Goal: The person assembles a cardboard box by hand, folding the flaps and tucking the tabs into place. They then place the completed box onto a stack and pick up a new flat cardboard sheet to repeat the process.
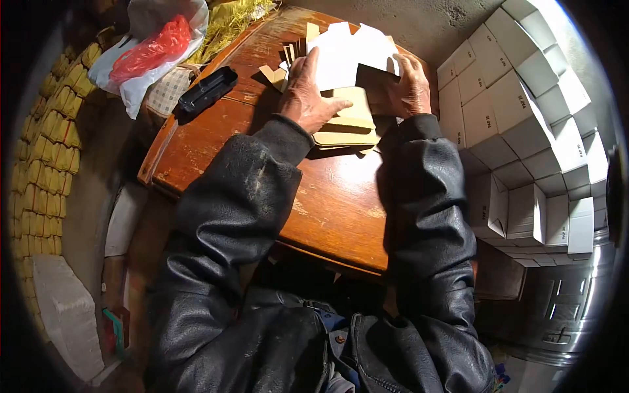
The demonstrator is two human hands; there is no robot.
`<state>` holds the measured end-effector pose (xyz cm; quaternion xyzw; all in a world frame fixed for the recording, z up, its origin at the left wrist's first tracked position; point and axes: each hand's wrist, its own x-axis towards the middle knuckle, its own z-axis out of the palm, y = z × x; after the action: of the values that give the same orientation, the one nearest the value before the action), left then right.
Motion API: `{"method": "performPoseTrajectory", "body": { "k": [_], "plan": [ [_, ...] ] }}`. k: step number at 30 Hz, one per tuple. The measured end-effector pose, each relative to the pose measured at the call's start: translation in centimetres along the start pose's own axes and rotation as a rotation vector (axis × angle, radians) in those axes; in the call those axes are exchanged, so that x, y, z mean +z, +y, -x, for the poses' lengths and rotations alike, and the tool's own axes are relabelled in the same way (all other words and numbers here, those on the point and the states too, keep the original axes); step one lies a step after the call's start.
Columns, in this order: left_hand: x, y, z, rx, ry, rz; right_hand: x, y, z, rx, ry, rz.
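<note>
A flat white cardboard box blank (337,57) with cut flaps is held up over the far part of the table, brightly lit. Along its left edge lies my left hand (308,98), the fingers against the card and the thumb stretched to the right. My right hand (409,88) grips the right edge with curled fingers, partly in shadow. Beneath the blank, a stack of brown-sided cardboard blanks (347,126) rests on the table, partly hidden by the held one and my left hand. More folded card pieces (275,77) stick out left of the stack.
The worn reddish-brown wooden table (321,216) stands against a wall. Stacked white boxes (498,98) rise on the right. A black tray (208,93) sits at the left edge, near a red plastic bag (154,49). Yellow bundles (49,170) are piled far left.
</note>
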<state>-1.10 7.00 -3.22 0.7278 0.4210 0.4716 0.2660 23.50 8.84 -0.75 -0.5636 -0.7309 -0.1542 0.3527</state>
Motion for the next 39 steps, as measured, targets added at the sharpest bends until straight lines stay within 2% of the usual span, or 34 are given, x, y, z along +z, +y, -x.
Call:
{"method": "performPoseTrajectory", "body": {
  "k": [3, 5, 6, 8, 9, 12, 16, 20, 21, 22, 24, 25, 26, 28, 30, 31, 32, 34, 35, 37, 38, 39],
  "plan": [
    [0.0, 0.4, -0.3, 0.078, 0.073, 0.182, -0.5, 0.0, 0.0, -0.018, 0.043, 0.069],
    [-0.2, 1.2, -0.1, 0.153, 0.122, 0.248, -0.8, -0.1, -0.1, 0.055, 0.063, 0.039],
    [-0.1, 1.4, 0.0, 0.131, 0.133, 0.294, -0.8, 0.1, -0.1, 0.092, 0.072, 0.024],
    [0.0, 1.6, 0.0, 0.088, 0.154, 0.386, -0.6, 0.4, -0.3, 0.055, 0.215, 0.057],
    [-0.1, 1.8, 0.0, 0.084, 0.169, 0.336, -1.0, 0.0, -0.4, 0.058, 0.263, 0.091],
    [-1.3, 2.4, -0.2, -0.007, 0.118, 0.48, -2.2, -0.2, -1.1, 0.001, 0.383, 0.113],
    [-1.5, 1.7, -0.5, 0.04, 0.145, 0.54, -3.7, -0.6, -2.1, -0.053, 0.541, -0.013],
    [-2.0, 2.6, -0.4, 0.078, 0.046, 0.568, -5.9, -2.6, -2.8, -0.111, 0.661, -0.055],
    [-1.8, 2.4, -0.9, 0.145, 0.063, 0.453, -6.4, -2.7, -2.9, -0.135, 0.659, -0.003],
    [-1.5, 2.7, -0.5, 0.122, 0.002, 0.633, -6.9, -3.3, -2.9, -0.109, 0.675, -0.003],
    [-2.7, 4.3, -0.1, 0.14, -0.092, 0.552, -7.8, -5.1, -2.5, -0.054, 0.706, -0.003],
    [-2.6, 3.7, -0.3, 0.212, -0.128, 0.595, -8.2, -5.3, -2.2, -0.037, 0.713, -0.029],
    [-3.5, 4.7, 0.1, 0.221, -0.158, 0.431, -8.7, -5.6, -1.8, -0.02, 0.72, -0.054],
    [-3.4, 5.8, 0.7, 0.107, -0.263, 0.782, -10.1, -6.4, -0.4, 0.035, 0.697, -0.064],
    [-3.3, 6.8, 1.4, 0.031, -0.245, 0.805, -12.1, -8.6, 1.9, 0.112, 0.637, -0.039],
    [-3.1, 6.6, 1.6, 0.018, -0.261, 0.815, -12.3, -8.5, 3.1, 0.128, 0.64, -0.179],
    [-3.1, 6.6, 1.9, 0.004, -0.282, 0.824, -12.3, -8.9, 4.2, 0.103, 0.677, -0.176],
    [-3.8, 6.9, 1.9, -0.013, -0.341, 0.631, -12.1, -8.5, 6.3, 0.054, 0.69, -0.305],
    [-3.7, 6.5, 1.9, 0.009, -0.341, 0.53, -12.7, -8.5, 7.7, 0.068, 0.668, -0.179],
    [-3.0, 7.1, 2.5, -0.111, -0.412, 0.723, -13.8, -8.6, 9.3, 0.035, 0.664, -0.083],
    [-2.5, 7.6, 3.7, -0.106, -0.249, 0.815, -14.4, -8.5, 10.1, 0.019, 0.656, -0.034],
    [-2.4, 8.1, 4.0, -0.036, -0.24, 0.895, -14.9, -8.4, 10.7, 0.001, 0.647, 0.015]
  ]
}}
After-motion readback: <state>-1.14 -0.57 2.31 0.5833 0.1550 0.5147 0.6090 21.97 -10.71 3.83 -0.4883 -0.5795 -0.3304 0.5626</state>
